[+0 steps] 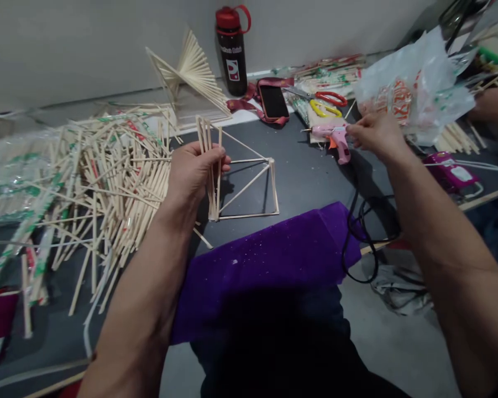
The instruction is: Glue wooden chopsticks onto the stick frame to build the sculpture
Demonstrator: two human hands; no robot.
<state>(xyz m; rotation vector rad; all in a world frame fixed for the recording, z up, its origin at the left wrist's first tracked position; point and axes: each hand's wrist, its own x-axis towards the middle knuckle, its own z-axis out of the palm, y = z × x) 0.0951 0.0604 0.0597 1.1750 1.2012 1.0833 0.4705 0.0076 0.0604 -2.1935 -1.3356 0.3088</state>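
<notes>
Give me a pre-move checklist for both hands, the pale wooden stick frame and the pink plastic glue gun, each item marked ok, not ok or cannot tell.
1. Left hand steadying the pale wooden stick frame: ok, fingers around its upright sticks.
2. Right hand around the handle of the pink plastic glue gun: not ok, fingers are at its rear end.
3. Glue gun's nozzle hot: cannot tell.
4. Thin black cord free of loops: not ok, it loops at the end of the purple cloth.
5. Frame's joints firmly bonded: cannot tell.
6. Dark bottle with red lid upright: ok.
</notes>
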